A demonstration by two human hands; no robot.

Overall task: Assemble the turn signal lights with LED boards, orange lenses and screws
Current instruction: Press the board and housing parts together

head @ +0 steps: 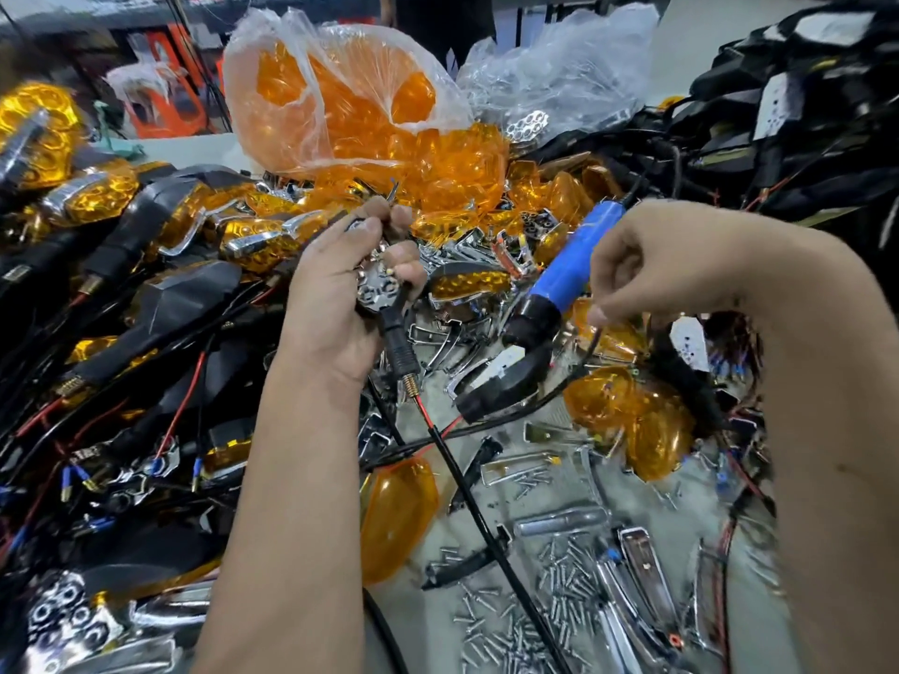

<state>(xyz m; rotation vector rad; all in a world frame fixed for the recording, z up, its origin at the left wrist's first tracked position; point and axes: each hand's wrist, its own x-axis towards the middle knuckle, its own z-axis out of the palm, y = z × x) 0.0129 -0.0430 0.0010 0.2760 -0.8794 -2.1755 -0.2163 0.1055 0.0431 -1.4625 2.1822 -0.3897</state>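
Observation:
My left hand (pixel 340 289) grips a turn signal housing (pixel 377 289) with its chrome reflector and LED board facing up; its black stem (pixel 400 345) and red-black wire hang below. My right hand (pixel 632 270) pinches a thin black wire (pixel 591 345) beside the blue electric screwdriver (pixel 566 270), which lies on the pile. Loose orange lenses lie on the table, one (pixel 399 513) near my left forearm and others (pixel 632 420) under my right wrist. Several small screws (pixel 549 591) are scattered at the front.
A plastic bag of orange lenses (pixel 350 104) stands at the back centre. Finished signal lights (pixel 146 265) with wires pile up on the left. Black housings (pixel 788 99) heap at the back right. Chrome trim pieces (pixel 637 561) lie among the screws.

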